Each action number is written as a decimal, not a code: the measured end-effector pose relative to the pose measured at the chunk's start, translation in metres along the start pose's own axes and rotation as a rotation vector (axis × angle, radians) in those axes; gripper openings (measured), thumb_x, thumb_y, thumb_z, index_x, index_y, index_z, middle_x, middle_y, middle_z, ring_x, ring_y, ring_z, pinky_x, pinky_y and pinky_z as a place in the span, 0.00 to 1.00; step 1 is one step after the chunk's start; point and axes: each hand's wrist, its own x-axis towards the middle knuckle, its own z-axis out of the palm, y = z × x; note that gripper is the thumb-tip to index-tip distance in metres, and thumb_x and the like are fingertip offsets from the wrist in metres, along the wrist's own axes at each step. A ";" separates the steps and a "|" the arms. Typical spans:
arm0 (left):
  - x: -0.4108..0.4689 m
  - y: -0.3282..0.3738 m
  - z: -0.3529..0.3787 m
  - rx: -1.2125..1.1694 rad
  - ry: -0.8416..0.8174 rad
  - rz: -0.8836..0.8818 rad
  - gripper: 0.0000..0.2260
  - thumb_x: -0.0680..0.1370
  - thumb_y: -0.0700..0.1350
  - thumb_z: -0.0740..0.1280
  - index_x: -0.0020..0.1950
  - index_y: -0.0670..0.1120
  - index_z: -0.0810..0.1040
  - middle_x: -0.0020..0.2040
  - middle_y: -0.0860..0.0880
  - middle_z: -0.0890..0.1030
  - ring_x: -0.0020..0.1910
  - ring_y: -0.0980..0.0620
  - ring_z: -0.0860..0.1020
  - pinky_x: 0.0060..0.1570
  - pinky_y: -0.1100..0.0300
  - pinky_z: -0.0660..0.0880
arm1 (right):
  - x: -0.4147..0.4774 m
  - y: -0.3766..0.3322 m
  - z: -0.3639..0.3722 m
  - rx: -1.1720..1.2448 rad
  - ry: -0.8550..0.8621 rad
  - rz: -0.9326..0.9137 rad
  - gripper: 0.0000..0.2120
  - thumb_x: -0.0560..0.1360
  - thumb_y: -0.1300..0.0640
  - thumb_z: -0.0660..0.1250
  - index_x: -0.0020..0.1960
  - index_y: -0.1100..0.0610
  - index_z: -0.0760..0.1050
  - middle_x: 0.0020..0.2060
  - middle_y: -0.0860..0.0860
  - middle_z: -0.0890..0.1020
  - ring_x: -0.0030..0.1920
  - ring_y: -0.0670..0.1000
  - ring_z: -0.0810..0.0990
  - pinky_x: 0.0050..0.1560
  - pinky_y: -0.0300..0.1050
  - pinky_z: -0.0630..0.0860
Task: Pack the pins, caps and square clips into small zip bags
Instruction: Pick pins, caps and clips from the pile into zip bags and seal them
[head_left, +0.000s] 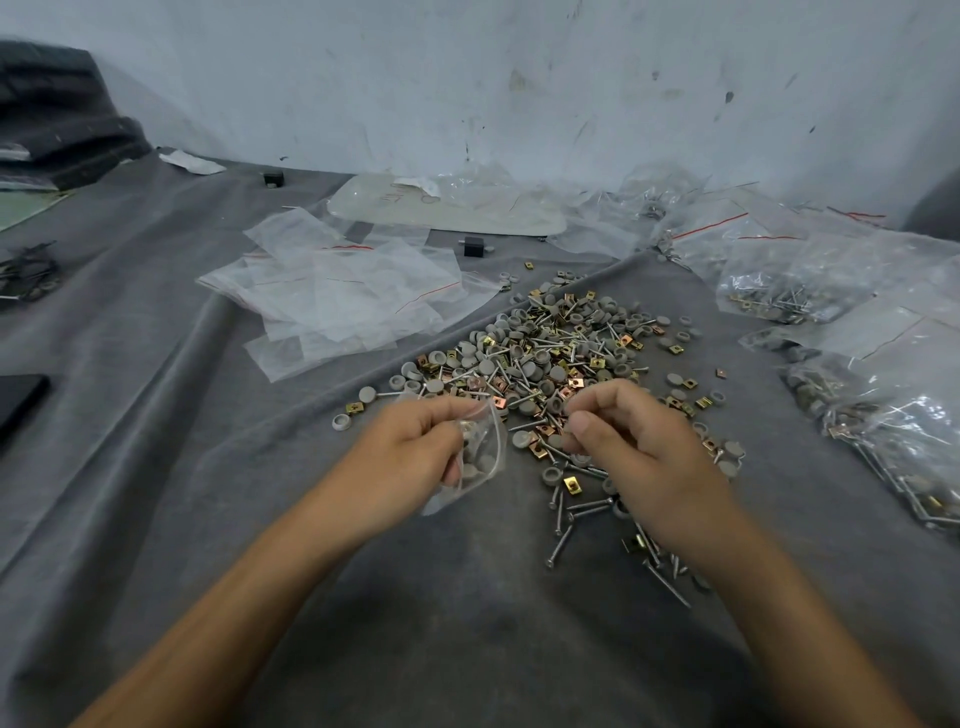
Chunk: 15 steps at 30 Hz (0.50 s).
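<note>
l hand (410, 452) grips zip bag (483, 462); scrawl on pale panel (467, 213) unreadable.

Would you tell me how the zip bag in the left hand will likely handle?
Probably floppy: the zip bag shows thin clear film crumpled in the left hand. Likely bottom-heavy, as grey caps sit inside. Its glossy film may be slippery.
</note>
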 end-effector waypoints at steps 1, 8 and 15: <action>0.000 0.000 0.001 0.008 -0.018 -0.001 0.19 0.82 0.34 0.58 0.60 0.53 0.81 0.26 0.52 0.75 0.24 0.59 0.69 0.27 0.68 0.67 | 0.000 -0.003 0.005 0.033 -0.016 0.010 0.11 0.82 0.56 0.65 0.51 0.39 0.78 0.43 0.47 0.84 0.45 0.45 0.83 0.45 0.42 0.80; -0.001 -0.003 0.002 0.031 -0.121 0.001 0.19 0.81 0.34 0.58 0.58 0.53 0.82 0.27 0.52 0.76 0.26 0.60 0.71 0.28 0.67 0.68 | -0.004 -0.013 0.036 0.303 -0.100 0.086 0.05 0.76 0.62 0.73 0.48 0.52 0.82 0.41 0.50 0.86 0.40 0.44 0.83 0.40 0.36 0.78; 0.000 -0.005 0.001 0.047 -0.126 -0.007 0.18 0.81 0.35 0.58 0.61 0.54 0.79 0.26 0.52 0.76 0.25 0.61 0.71 0.27 0.68 0.67 | -0.004 -0.014 0.044 0.179 -0.016 0.035 0.05 0.74 0.56 0.77 0.43 0.52 0.81 0.36 0.50 0.84 0.35 0.42 0.80 0.34 0.34 0.75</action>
